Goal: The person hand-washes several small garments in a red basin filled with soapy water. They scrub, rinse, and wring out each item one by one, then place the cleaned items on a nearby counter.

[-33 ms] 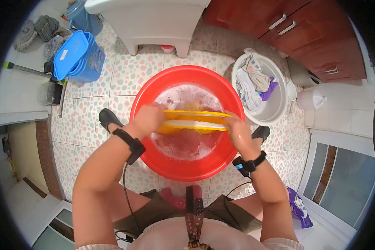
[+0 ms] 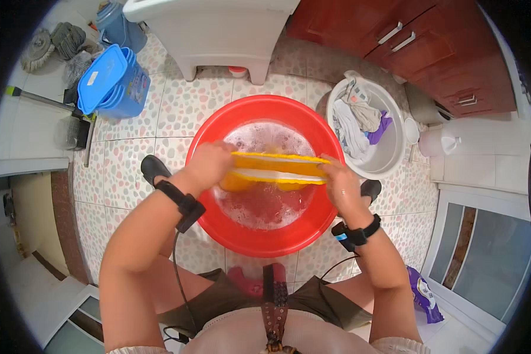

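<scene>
A yellow cloth piece (image 2: 280,162) with a white inner side is stretched wide between my hands, over a large red basin (image 2: 265,243). Its two long edges stand apart, like an opened garment mouth; I cannot tell the exact kind. My left hand (image 2: 209,164) is closed on its left end, and my right hand (image 2: 342,184) pinches its right end. Foamy, pinkish-looking water (image 2: 271,212) lies in the basin under the cloth. The cloth's lower part hangs toward the water and is blurred.
To the right stands a white basin (image 2: 399,147) holding grey and white clothes (image 2: 360,112) and a purple cloth (image 2: 381,126). Blue lidded buckets (image 2: 127,94) are at the far left, a white pedestal (image 2: 218,35) beyond the red basin. A purple packet (image 2: 423,295) lies near right.
My left hand has shifted slightly up and away from me, the right hand barely to the right. The yellow cloth stays stretched between them.
</scene>
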Action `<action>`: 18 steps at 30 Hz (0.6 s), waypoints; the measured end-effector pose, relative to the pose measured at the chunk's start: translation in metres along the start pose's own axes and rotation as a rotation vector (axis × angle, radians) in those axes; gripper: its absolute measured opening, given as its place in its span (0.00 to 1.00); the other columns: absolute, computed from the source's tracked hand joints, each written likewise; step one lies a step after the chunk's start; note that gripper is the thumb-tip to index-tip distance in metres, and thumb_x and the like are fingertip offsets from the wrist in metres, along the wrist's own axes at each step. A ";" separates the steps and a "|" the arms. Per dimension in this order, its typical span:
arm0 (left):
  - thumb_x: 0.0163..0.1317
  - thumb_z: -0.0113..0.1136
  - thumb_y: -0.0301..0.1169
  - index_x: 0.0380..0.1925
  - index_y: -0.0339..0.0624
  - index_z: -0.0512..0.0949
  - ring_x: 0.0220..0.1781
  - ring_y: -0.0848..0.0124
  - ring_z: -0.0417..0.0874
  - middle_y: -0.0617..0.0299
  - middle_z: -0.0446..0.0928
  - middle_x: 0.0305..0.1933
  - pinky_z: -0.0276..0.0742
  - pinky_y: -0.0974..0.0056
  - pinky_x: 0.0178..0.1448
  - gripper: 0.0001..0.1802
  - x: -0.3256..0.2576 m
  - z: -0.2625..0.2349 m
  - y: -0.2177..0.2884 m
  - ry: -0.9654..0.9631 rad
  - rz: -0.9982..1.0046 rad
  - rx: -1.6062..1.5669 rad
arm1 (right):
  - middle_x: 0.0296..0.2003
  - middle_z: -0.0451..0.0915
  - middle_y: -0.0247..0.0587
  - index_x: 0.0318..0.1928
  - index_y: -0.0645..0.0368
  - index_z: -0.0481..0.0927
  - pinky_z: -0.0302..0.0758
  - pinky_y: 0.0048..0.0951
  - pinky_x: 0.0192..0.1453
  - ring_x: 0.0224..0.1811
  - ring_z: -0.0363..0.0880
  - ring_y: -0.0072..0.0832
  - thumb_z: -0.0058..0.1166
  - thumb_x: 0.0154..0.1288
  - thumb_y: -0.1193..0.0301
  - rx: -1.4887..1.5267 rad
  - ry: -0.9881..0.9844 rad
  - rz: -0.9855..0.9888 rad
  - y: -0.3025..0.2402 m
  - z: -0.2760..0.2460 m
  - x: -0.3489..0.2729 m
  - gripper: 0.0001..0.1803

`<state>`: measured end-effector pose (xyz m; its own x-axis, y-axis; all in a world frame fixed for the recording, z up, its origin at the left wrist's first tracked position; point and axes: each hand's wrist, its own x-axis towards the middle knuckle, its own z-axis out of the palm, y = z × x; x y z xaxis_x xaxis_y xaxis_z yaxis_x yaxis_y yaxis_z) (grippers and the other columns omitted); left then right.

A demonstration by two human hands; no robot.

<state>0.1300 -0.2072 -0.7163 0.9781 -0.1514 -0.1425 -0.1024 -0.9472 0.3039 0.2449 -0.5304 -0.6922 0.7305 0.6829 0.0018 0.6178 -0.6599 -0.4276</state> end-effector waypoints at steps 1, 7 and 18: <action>0.53 0.56 0.29 0.32 0.42 0.84 0.47 0.58 0.82 0.58 0.80 0.50 0.80 0.59 0.49 0.10 0.001 -0.024 0.003 0.091 0.085 0.064 | 0.53 0.80 0.47 0.41 0.60 0.83 0.79 0.39 0.49 0.45 0.82 0.47 0.46 0.52 0.86 0.041 0.074 -0.029 -0.010 -0.019 0.003 0.18; 0.52 0.56 0.26 0.35 0.38 0.83 0.46 0.56 0.81 0.55 0.80 0.44 0.78 0.58 0.50 0.12 -0.010 -0.125 0.027 0.265 0.114 -0.036 | 0.51 0.81 0.49 0.39 0.63 0.82 0.75 0.37 0.55 0.50 0.79 0.48 0.44 0.52 0.89 0.153 0.228 -0.141 -0.047 -0.096 0.021 0.17; 0.55 0.56 0.30 0.29 0.44 0.83 0.52 0.61 0.73 0.60 0.74 0.44 0.67 0.56 0.57 0.07 -0.011 0.024 -0.009 -0.173 0.220 0.174 | 0.55 0.72 0.52 0.50 0.55 0.79 0.74 0.43 0.55 0.54 0.74 0.47 0.52 0.56 0.74 -0.041 -0.396 -0.323 0.005 0.051 -0.002 0.19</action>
<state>0.1156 -0.2037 -0.7403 0.8855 -0.3894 -0.2535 -0.3519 -0.9183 0.1814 0.2319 -0.5191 -0.7403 0.3390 0.9152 -0.2177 0.8106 -0.4016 -0.4261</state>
